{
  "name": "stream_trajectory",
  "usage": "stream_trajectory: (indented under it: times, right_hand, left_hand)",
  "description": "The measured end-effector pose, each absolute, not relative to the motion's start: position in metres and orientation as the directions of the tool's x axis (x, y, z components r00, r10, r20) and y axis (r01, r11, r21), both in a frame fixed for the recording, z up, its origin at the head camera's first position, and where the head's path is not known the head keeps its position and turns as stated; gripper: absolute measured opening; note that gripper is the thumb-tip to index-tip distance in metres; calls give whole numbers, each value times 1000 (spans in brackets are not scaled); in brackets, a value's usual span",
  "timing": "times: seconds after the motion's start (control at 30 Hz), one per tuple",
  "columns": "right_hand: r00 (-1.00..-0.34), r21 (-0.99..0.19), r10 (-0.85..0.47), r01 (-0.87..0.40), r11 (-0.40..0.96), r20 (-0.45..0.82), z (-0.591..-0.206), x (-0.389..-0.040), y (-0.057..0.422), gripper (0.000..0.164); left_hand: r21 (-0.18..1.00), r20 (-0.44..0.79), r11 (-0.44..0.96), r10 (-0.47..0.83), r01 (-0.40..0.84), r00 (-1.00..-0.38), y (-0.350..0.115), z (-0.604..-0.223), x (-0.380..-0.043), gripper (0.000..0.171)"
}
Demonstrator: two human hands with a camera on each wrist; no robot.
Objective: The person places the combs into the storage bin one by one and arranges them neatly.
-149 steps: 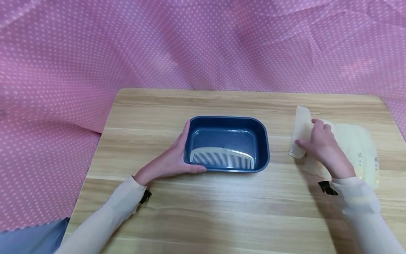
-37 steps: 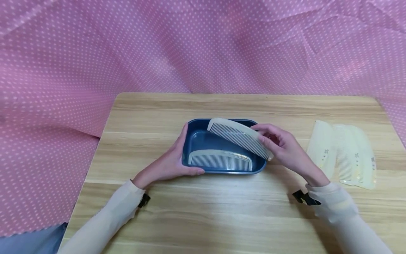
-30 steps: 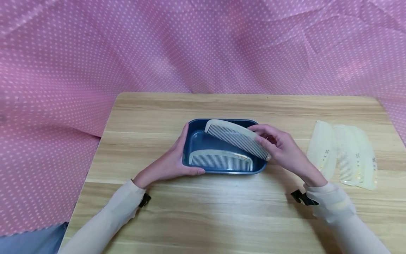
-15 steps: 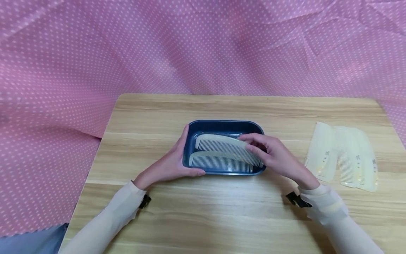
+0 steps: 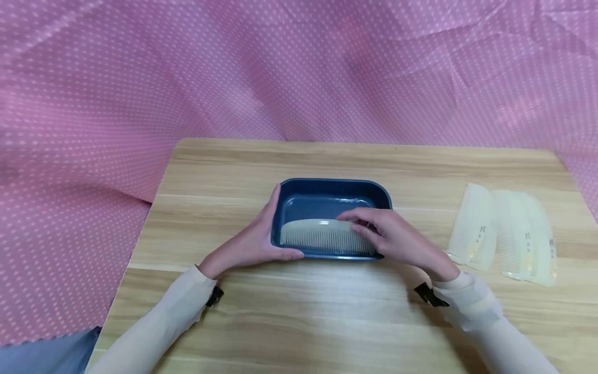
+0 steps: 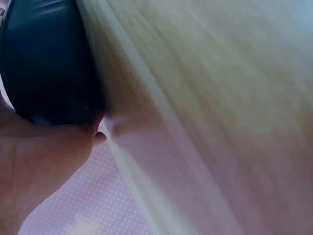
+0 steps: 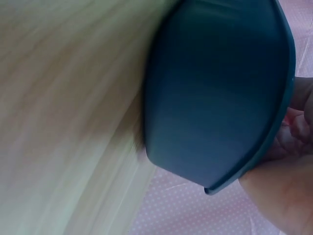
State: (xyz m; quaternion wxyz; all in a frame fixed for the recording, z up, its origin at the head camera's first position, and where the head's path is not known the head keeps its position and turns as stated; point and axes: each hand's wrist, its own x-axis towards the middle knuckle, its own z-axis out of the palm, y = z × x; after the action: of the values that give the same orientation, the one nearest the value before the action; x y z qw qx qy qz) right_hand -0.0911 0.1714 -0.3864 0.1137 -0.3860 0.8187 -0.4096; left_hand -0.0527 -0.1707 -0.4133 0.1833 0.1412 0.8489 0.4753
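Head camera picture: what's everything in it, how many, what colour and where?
Tray: one, dark blue, mid-table.
Comb in tray: one plainly visible, off-white, near side.
Loose combs: several overlapping, count unclear, cream, table's right.
Table: one, wood-coloured, under the tray.
Dotted cloth: one visible stretch, pink and white, behind and left of the table.
Fabric: one patch, grey-blue, bottom left corner.
Wrist pieces: two, black, one by each cuff.
Sleeves: two, cream, on both arms.
Left grip: one, bare, around the tray's left end.
Right grip: one, bare, pinching the comb's right part.
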Motion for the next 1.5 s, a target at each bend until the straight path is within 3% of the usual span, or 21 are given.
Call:
stream_trajectory:
  times: [0.4,0.77,1.1,1.5]
  right_hand:
    - [-669,-738,-740,-533,413,69,-389,-89,164,30]
    - [-660,-641,-743,-618,456,108,-397,-86,160,28]
    - [-659,-479,-740,-696,534,133,-400,-82,155,29]
    - [-659,-440,-747,-699,564,90,-400,-83,152,24]
  left_hand:
    - [863,-179,500,423,65,-888,-171,-411,-53,143]
    - [866,-186,498,418,53,-889,-170,-415,-52,147]
    - [854,-190,518,404,53,-895,-170,-416,-50,146]
    - [849,-185,525,402,60,-897,-171,-415,-51,147]
